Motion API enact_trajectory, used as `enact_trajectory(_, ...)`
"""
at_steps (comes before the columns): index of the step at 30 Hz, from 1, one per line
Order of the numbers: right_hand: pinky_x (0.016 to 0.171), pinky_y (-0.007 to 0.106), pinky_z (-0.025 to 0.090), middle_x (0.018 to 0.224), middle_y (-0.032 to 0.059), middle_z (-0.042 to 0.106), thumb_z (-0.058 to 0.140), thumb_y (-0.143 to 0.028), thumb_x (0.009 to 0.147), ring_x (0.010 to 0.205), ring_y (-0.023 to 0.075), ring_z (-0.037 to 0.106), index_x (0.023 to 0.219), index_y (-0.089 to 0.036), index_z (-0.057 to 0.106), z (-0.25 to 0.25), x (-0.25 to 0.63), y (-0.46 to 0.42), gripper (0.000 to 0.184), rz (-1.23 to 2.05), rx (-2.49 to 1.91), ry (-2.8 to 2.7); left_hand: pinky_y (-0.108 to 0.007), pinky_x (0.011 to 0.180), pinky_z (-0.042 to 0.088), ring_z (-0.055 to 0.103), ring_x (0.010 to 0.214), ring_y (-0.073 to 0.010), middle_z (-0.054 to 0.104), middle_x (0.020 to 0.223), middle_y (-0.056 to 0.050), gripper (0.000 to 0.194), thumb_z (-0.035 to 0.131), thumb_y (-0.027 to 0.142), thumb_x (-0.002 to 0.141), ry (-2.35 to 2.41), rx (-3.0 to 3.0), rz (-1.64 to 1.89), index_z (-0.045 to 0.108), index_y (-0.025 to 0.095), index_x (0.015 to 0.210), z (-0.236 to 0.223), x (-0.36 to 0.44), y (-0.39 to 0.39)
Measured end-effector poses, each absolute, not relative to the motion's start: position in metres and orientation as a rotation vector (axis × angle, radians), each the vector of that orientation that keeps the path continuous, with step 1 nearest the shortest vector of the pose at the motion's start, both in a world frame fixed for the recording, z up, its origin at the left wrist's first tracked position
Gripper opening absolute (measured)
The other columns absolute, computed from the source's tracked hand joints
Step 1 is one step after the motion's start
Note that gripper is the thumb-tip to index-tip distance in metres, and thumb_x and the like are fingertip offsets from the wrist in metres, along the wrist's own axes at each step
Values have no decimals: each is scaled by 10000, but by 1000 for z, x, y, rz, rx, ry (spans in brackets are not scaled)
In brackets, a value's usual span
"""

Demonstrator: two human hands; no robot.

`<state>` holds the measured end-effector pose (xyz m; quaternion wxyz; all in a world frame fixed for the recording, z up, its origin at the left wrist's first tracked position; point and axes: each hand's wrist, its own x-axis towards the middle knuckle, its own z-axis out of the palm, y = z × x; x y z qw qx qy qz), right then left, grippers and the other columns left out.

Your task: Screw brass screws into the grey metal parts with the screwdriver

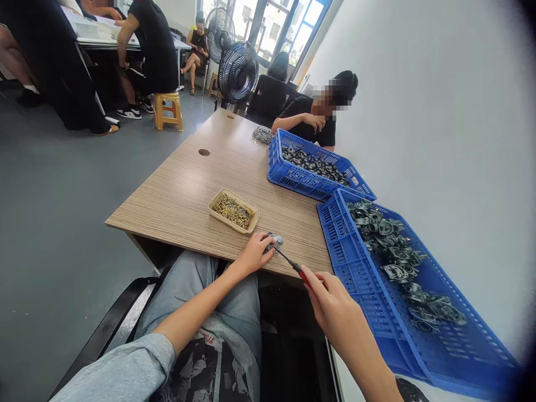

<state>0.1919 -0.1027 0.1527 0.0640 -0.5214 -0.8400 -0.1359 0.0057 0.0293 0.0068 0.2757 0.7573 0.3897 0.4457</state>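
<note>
My left hand [254, 254] is closed around a small grey metal part [278, 240] near the table's front edge, its fingers covering some of it. In my right hand [333, 298] is a screwdriver [295, 266] with a red and black handle. Its dark shaft slants up and left, and the tip meets the metal part by my left fingertips. The exact contact point is too small to make out. Just beyond my left hand, a shallow cream tray [216, 213] holds many brass-coloured screws [232, 210].
A blue crate [355, 273] of grey metal parts [402, 254] stands close on my right. Behind it, another blue crate [293, 180] holds darker parts. A person [307, 120] sits at the table's far side. Fans [238, 72] and more people are farther off.
</note>
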Motion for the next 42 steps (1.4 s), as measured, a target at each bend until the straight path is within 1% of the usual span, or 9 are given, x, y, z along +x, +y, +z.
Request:
enact_trajectory(7,717,317,558,1094,114,649,402,-221,1046,947,228,648,1453,-221,505,156,194,-104,420,-418,-1619,-2513,-409,1039,466,540,1153,-264,588,1174,-99,176,590,255,958,1033,2031,1210,663,228,1116,5,6,30)
enact_trajectory(19,776,345,559,1098,110,636,406,-227,1048,969,234,633,1449,-205,505,157,196,-102,414,-355,-1644,-2503,-407,1021,473,545,1124,-261,589,1144,-96,169,588,255,958,1033,2022,1211,667,225,1105,6,7,30)
enact_trajectory(25,780,342,554,1101,112,632,399,-222,1049,973,235,630,1460,-210,490,157,197,-102,421,-337,-1646,-2505,-401,1021,468,539,1126,-258,586,1137,-91,162,585,245,960,1027,2029,1213,660,225,1102,6,7,30)
enact_trajectory(35,732,316,556,1096,112,641,390,-226,1046,951,230,636,1450,-214,501,157,196,-101,419,-369,-1638,-2506,-396,1013,466,540,1100,-251,589,1140,-84,157,597,238,953,1030,2041,1211,649,224,1100,5,7,31)
enact_trajectory(38,740,316,550,1078,107,651,387,-248,1053,943,228,643,1438,-205,504,159,194,-100,405,-364,-1639,-2508,-393,1015,464,538,1103,-250,589,1141,-83,157,596,236,953,1026,2038,1213,650,223,1099,5,7,31)
enact_trajectory(42,756,334,538,1029,97,683,368,-334,1069,916,235,671,1348,-190,534,160,191,-96,356,-326,-1663,-2488,-398,1027,462,538,1115,-250,585,1155,-86,169,591,248,958,1020,2034,1217,652,227,1114,5,7,31)
